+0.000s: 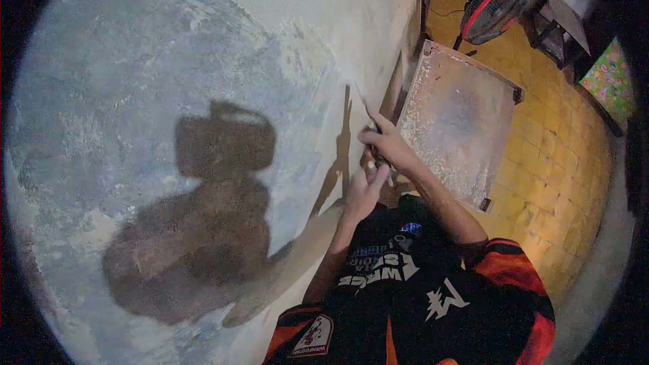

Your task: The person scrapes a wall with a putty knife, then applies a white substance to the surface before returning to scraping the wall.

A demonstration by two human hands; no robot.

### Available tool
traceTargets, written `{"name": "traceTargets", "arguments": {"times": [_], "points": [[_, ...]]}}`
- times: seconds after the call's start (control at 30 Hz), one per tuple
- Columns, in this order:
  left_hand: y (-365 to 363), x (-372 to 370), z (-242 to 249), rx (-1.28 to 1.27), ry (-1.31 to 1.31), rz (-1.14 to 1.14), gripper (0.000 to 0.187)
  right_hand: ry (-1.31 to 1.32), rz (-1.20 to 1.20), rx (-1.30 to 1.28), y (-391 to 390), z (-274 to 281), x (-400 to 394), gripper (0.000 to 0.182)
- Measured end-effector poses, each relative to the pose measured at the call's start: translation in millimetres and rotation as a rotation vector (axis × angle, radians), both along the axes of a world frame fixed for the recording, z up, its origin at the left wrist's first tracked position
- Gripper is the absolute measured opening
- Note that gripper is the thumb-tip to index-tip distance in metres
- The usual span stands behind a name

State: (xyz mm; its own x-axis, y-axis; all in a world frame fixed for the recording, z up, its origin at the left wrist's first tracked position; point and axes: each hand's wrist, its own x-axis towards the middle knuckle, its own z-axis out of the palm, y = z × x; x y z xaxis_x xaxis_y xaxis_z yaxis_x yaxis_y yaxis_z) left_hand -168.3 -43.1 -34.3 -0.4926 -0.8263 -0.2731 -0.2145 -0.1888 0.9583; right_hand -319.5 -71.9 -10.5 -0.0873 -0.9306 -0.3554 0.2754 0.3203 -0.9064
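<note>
In front of my body, close to the wall, my right hand (389,147) is closed around a thin-bladed scraper (365,103), seen nearly edge-on with its blade pointing up and away. Just below it, my left hand (366,192) is closed too. Its fingers meet a small brownish and pale piece (369,162) between the two hands; what it is cannot be made out. The wall (142,61) on the left is patchy blue-grey and whitish, with rough scraped areas. Shadows of my head, body and hands with the blade fall on it.
A low, worn table (466,105) speckled with pale flakes stands right of the wall. Behind it is a black fan (497,10) with a red rim. A dark stand (558,23) and a floral cloth (612,81) lie farther right, over a yellow tiled floor (551,155).
</note>
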Motion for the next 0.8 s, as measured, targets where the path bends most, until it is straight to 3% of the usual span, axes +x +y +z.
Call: {"name": "traceTargets", "arguments": {"times": [0.03,0.07,0.17,0.23,0.3,0.37,0.47,0.53,0.67,0.8], "points": [[5.9,3.3,-10.1,-0.127,0.011,-0.024,0.041,0.151,-0.01,-0.082,2.8,-6.2,0.6,0.074],[0.3,25.5,-14.5,-0.145,-0.228,-0.291,0.034,0.301,-0.022,-0.164,4.4,-12.2,1.2,0.073],[12.6,33.4,50.7,-0.058,-0.233,-0.034,0.029,0.538,-0.051,-0.373,0.3,19.0,-7.6,0.064],[8.6,53.0,70.6,-0.156,-0.191,0.173,0.025,0.504,0.053,-0.302,-8.5,47.0,-23.1,0.062],[5.1,85.6,64.4,-0.493,-0.33,0.348,0.027,0.613,0.022,-0.464,-24.9,28.8,-30.2,0.063],[11.6,98.0,74.6,-0.525,-0.153,0.629,0.031,0.669,0.001,-0.596,-39.7,7.0,-33.3,0.064],[22.9,127.9,62.0,-0.445,-0.239,0.821,0.033,0.709,0.015,-0.665,-49.2,-14.0,-38.9,0.067],[22.8,129.3,62.8,-0.397,-0.162,0.894,0.032,0.781,0.064,-0.632,-55.3,-20.4,-42.0,0.07],[21.0,123.9,66.9,-0.652,-0.422,0.774,0.028,0.822,0.035,-0.695,-65.2,-23.0,-44.9,0.074],[15.7,143.8,37.9,-0.854,-0.517,0.709,0.03,0.784,-0.021,-0.763,-72.3,-21.2,-44.6,0.075]]}}
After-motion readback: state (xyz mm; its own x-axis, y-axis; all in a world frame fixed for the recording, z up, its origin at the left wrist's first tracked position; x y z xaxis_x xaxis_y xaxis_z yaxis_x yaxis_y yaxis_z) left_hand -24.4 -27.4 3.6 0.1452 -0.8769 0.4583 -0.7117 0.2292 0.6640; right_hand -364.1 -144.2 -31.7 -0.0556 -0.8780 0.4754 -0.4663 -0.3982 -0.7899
